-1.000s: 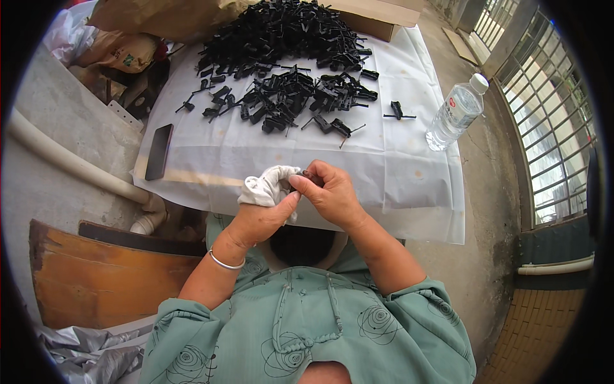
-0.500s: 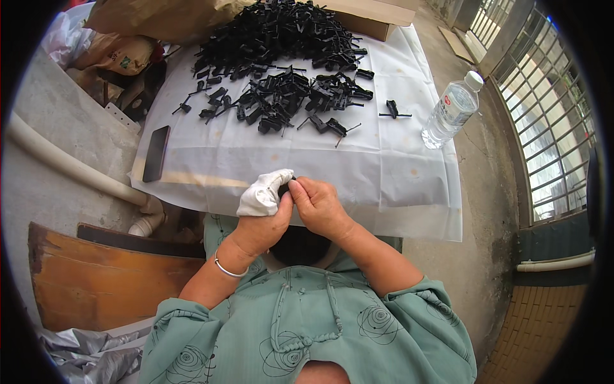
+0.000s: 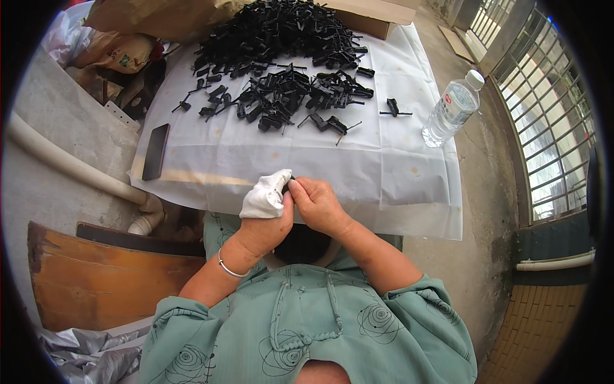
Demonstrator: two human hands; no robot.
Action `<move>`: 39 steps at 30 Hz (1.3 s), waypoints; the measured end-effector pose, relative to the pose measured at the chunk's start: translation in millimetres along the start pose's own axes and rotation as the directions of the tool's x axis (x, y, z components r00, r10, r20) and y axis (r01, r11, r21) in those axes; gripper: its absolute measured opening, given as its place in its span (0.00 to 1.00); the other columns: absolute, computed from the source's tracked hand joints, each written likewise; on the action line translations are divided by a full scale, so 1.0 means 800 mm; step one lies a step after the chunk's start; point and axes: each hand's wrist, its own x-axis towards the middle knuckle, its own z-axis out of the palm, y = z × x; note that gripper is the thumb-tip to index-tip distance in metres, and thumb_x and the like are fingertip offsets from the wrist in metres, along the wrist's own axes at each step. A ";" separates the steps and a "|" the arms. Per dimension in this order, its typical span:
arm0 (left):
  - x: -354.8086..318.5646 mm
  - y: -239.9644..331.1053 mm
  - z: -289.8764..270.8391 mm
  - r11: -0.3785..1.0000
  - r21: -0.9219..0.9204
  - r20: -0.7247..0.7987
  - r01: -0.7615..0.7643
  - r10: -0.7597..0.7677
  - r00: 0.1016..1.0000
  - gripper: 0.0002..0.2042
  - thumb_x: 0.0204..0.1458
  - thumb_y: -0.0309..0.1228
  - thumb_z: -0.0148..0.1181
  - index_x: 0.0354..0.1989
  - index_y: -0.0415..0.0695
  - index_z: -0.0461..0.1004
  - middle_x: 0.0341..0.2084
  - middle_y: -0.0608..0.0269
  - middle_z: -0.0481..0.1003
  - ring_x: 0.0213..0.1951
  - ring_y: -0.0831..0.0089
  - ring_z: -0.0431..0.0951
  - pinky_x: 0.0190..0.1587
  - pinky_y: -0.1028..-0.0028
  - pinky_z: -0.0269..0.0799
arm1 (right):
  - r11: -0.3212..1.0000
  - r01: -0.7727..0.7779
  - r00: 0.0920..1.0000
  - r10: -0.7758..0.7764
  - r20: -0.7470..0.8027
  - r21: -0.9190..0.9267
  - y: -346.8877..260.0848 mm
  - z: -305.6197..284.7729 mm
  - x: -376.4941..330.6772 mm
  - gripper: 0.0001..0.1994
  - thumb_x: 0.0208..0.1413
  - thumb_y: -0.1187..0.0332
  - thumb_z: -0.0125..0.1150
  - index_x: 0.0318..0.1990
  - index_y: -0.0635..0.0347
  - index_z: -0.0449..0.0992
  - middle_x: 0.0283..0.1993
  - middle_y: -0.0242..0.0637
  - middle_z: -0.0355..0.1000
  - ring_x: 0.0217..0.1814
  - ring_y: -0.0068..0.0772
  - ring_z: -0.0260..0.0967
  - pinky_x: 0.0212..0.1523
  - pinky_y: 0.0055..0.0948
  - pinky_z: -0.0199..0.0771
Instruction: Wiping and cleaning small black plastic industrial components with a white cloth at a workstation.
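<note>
My left hand (image 3: pixel 268 217), its fingers covered by a white cloth glove (image 3: pixel 263 197), is closed around a small black part (image 3: pixel 289 184). Pressed against it, my right hand (image 3: pixel 318 203) pinches the same part between bare thumb and fingers. Most of that part is hidden by the hands, so its full shape does not show. Both hands meet just over the near edge of the table. Beyond them lies a large heap of black plastic parts (image 3: pixel 281 38) with thin stems, and a smaller pile (image 3: pixel 275 96) spreads nearer to me.
White plastic sheeting (image 3: pixel 332 166) covers the table. A phone (image 3: pixel 156 152) lies at its left edge, a clear water bottle (image 3: pixel 453 109) stands at the right, and one loose black part (image 3: pixel 394 108) is near the bottle. Cardboard (image 3: pixel 364 19) sits at the back. A pipe (image 3: pixel 77 163) runs along the left.
My hands stay together at nearly the same spot. The gloved left hand has turned and shifted slightly to the right; the piles look the same.
</note>
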 end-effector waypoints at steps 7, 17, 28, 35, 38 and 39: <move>0.006 -0.010 -0.006 0.752 -0.585 0.113 0.304 -0.296 0.948 0.11 0.52 0.25 0.53 0.44 0.38 0.64 0.29 0.65 0.70 0.30 0.80 0.69 0.34 0.79 0.67 | 0.995 0.078 0.996 -0.080 -0.035 -0.054 -0.014 -0.030 -0.003 0.10 0.56 0.67 0.52 0.31 0.65 0.72 0.19 0.31 0.62 0.22 0.19 0.55 0.24 0.23 0.60; 0.011 0.009 -0.033 0.546 -0.585 0.537 0.599 -0.292 0.791 0.19 0.53 0.25 0.41 0.55 0.41 0.56 0.29 0.66 0.67 0.18 0.85 0.59 0.20 0.84 0.56 | 0.903 0.402 0.915 -0.401 0.037 -0.148 -0.018 -0.045 -0.008 0.07 0.47 0.74 0.62 0.35 0.62 0.75 0.18 0.32 0.61 0.19 0.20 0.55 0.21 0.22 0.58; 0.004 0.006 -0.018 0.783 -0.532 0.296 0.323 -0.186 0.937 0.12 0.48 0.22 0.43 0.42 0.40 0.63 0.29 0.64 0.65 0.32 0.78 0.65 0.36 0.78 0.64 | 0.976 0.204 0.966 -0.187 0.178 -0.083 -0.036 -0.035 -0.017 0.09 0.57 0.66 0.50 0.30 0.64 0.68 0.20 0.44 0.64 0.20 0.37 0.58 0.26 0.31 0.63; 0.005 0.011 -0.011 0.938 -0.290 0.279 0.189 -0.106 0.954 0.11 0.46 0.24 0.44 0.40 0.37 0.63 0.28 0.54 0.68 0.31 0.65 0.69 0.37 0.72 0.67 | 0.996 0.030 0.967 -0.007 0.256 -0.087 -0.030 -0.034 -0.008 0.11 0.56 0.69 0.49 0.24 0.65 0.67 0.22 0.48 0.66 0.22 0.48 0.61 0.27 0.35 0.64; 0.003 0.003 -0.006 0.960 -0.251 0.198 0.121 -0.071 0.978 0.11 0.46 0.23 0.44 0.40 0.37 0.63 0.28 0.53 0.69 0.30 0.63 0.70 0.37 0.71 0.67 | 0.951 0.285 0.957 -0.275 0.090 -0.121 -0.019 -0.019 -0.010 0.10 0.56 0.71 0.49 0.25 0.65 0.66 0.20 0.47 0.63 0.19 0.47 0.57 0.23 0.33 0.61; 0.001 0.003 -0.004 0.954 -0.265 0.197 0.138 -0.087 0.976 0.11 0.46 0.23 0.44 0.40 0.37 0.63 0.28 0.53 0.69 0.30 0.62 0.70 0.36 0.71 0.67 | 0.951 0.282 0.958 -0.273 0.088 -0.123 -0.014 -0.018 -0.011 0.10 0.56 0.71 0.49 0.25 0.65 0.66 0.20 0.47 0.63 0.19 0.47 0.57 0.23 0.33 0.61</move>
